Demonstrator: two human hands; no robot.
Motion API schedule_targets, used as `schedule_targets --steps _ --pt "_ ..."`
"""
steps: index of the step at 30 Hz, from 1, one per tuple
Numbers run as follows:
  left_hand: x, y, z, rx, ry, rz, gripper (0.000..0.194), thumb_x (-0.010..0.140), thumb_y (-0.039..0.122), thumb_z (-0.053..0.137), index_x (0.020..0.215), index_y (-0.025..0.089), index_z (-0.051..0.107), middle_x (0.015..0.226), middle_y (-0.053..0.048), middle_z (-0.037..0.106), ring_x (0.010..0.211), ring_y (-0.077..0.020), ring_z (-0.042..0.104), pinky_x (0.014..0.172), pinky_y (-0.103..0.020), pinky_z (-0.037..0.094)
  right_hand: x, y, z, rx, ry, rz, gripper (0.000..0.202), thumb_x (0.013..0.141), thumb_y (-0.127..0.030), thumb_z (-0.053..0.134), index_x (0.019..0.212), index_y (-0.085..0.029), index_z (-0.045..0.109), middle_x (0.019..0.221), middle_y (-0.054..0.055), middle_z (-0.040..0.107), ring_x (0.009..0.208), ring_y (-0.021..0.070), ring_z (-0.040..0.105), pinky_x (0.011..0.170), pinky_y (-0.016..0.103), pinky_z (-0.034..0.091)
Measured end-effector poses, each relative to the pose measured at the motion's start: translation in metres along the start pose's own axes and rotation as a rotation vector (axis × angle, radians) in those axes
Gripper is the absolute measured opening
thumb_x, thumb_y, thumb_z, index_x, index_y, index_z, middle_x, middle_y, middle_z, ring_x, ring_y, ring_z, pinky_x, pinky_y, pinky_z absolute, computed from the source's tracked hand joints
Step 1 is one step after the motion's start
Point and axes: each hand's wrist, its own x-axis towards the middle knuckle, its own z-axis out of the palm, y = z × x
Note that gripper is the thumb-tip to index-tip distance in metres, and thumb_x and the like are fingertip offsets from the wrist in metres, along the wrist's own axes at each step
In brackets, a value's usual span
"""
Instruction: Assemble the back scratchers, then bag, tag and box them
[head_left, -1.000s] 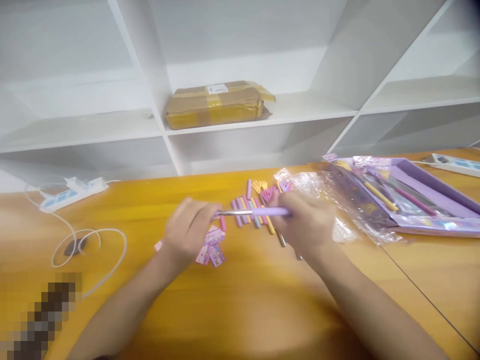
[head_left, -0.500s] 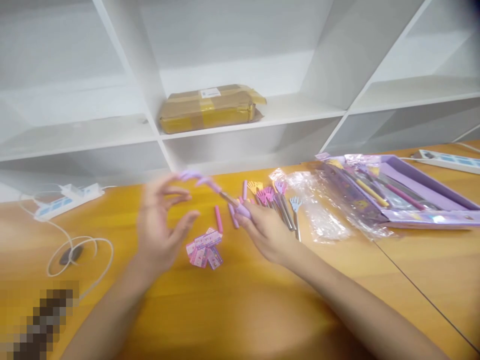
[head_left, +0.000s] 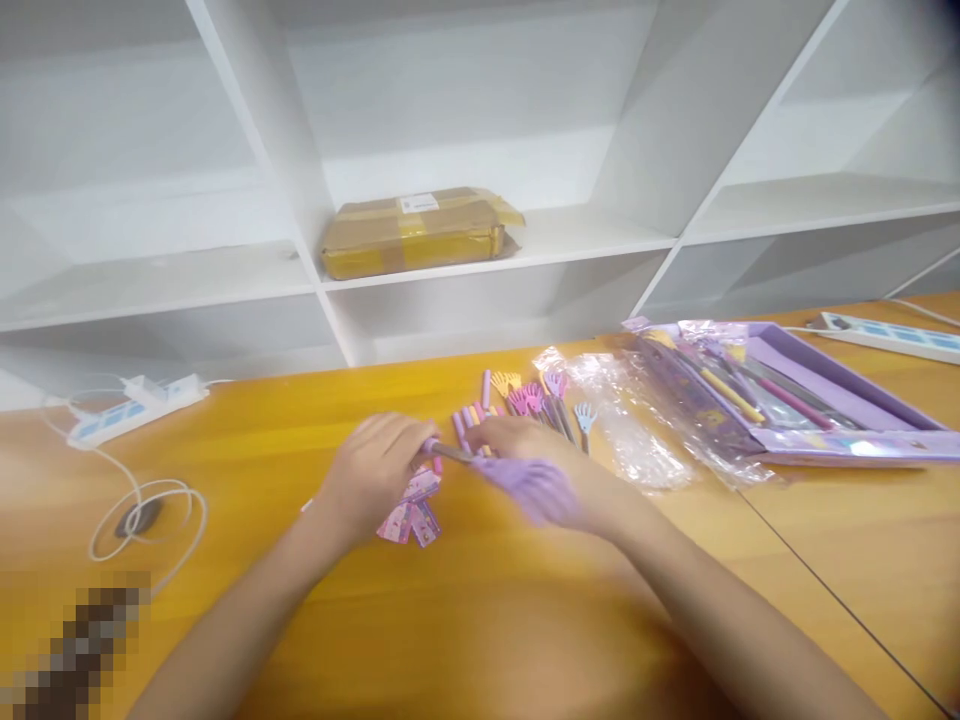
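Observation:
A purple back scratcher (head_left: 529,485) with a hand-shaped head and thin metal rod lies across the space between my hands. My left hand (head_left: 379,470) is closed round its purple handle end. Its head points right, blurred, in front of my right wrist. My right hand (head_left: 529,450) is behind the scratcher, beside the pile; its fingers are partly hidden, and I cannot tell whether they grip anything. Several pink and purple tubes (head_left: 469,415) lie just beyond it, next to yellow, pink and blue back scratchers (head_left: 529,400). Small pink printed cards (head_left: 411,520) lie below my left hand.
Clear plastic bags (head_left: 630,430) lie right of the pile, beside a purple box (head_left: 862,440) holding more scratchers. Power strips (head_left: 139,408) and cables sit at both sides. A taped brown parcel (head_left: 416,235) rests on the white shelf (head_left: 585,230) behind.
My left hand has gone from open near the scratcher's head to closed on its handle end. The scratcher's head has swung to the right. My right hand no longer plainly grips the handle.

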Motion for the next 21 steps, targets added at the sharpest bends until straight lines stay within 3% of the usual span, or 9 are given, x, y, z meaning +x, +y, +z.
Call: schedule_targets --steps 4,7,9,11,13,15,17,21 --pt "0.005 -0.007 -0.019 0.254 0.014 0.075 0.013 0.109 0.024 0.056 0.108 0.019 0.068 0.082 -0.002 0.070 0.066 -0.0147 0.061 0.062 -0.029 0.042 -0.002 0.015 -0.037 0.475 0.000 0.176 0.049 0.116 -0.051 0.032 0.116 -0.018 0.067 0.091 0.007 0.073 0.077 0.0191 0.069 0.072 0.032 0.056" --pt "0.004 -0.006 -0.031 0.316 0.052 0.081 0.011 0.108 0.023 0.059 0.113 0.021 0.069 0.078 0.001 0.067 0.058 -0.0121 0.056 0.054 -0.028 0.033 -0.005 0.015 -0.053 0.701 -0.041 0.146 0.069 0.115 -0.060 0.008 0.121 -0.019 0.063 0.093 0.009 0.074 0.077 0.0206 0.073 0.072 0.034 0.059" --pt "0.002 -0.006 -0.038 0.348 0.047 0.084 0.011 0.108 0.023 0.060 0.115 0.022 0.069 0.079 0.001 0.068 0.058 -0.0119 0.056 0.053 -0.028 0.032 -0.007 0.009 -0.056 0.582 0.044 0.105 0.058 0.115 -0.060 0.019 0.131 -0.021 0.060 0.110 0.011 0.074 0.090 0.0213 0.074 0.078 0.035 0.060" --pt "0.000 -0.006 -0.043 0.371 0.013 0.072 0.011 0.108 0.026 0.061 0.114 0.023 0.069 0.078 0.001 0.068 0.058 -0.0124 0.055 0.053 -0.029 0.031 -0.008 -0.001 -0.052 0.304 0.163 0.042 0.039 0.114 -0.052 0.044 0.136 -0.023 0.060 0.123 0.011 0.071 0.106 0.0221 0.072 0.087 0.035 0.058" --pt "-0.001 -0.005 -0.046 0.376 -0.022 0.065 0.013 0.108 0.031 0.061 0.114 0.023 0.070 0.076 0.002 0.065 0.058 -0.0136 0.054 0.053 -0.030 0.031 -0.007 -0.012 -0.045 -0.013 0.211 -0.057 0.026 0.111 -0.037 0.057 0.131 -0.022 0.063 0.119 0.010 0.071 0.108 0.0224 0.068 0.091 0.036 0.054" --pt "-0.001 -0.002 -0.047 0.380 -0.041 0.087 0.015 0.108 0.032 0.060 0.116 0.022 0.070 0.073 0.002 0.062 0.060 -0.0155 0.054 0.055 -0.031 0.033 -0.005 -0.021 -0.035 -0.274 0.211 -0.153 0.018 0.112 -0.024 0.053 0.120 -0.017 0.067 0.105 0.008 0.071 0.097 0.0212 0.065 0.085 0.035 0.049" --pt "0.000 0.003 -0.046 0.406 -0.047 0.122 0.016 0.108 0.029 0.060 0.118 0.021 0.069 0.071 0.002 0.058 0.061 -0.0174 0.054 0.057 -0.032 0.036 -0.003 -0.026 -0.027 -0.446 0.215 -0.190 0.023 0.112 -0.014 0.046 0.115 -0.014 0.068 0.095 0.007 0.069 0.087 0.0202 0.060 0.078 0.035 0.043" --pt "0.001 0.018 -0.045 0.424 -0.069 0.148 0.015 0.107 0.023 0.059 0.114 0.015 0.069 0.072 0.001 0.058 0.064 -0.0194 0.053 0.059 -0.034 0.039 -0.002 -0.028 -0.024 -0.543 0.223 -0.196 0.028 0.111 -0.008 0.041 0.113 -0.014 0.069 0.092 0.007 0.067 0.083 0.0195 0.055 0.074 0.034 0.038"
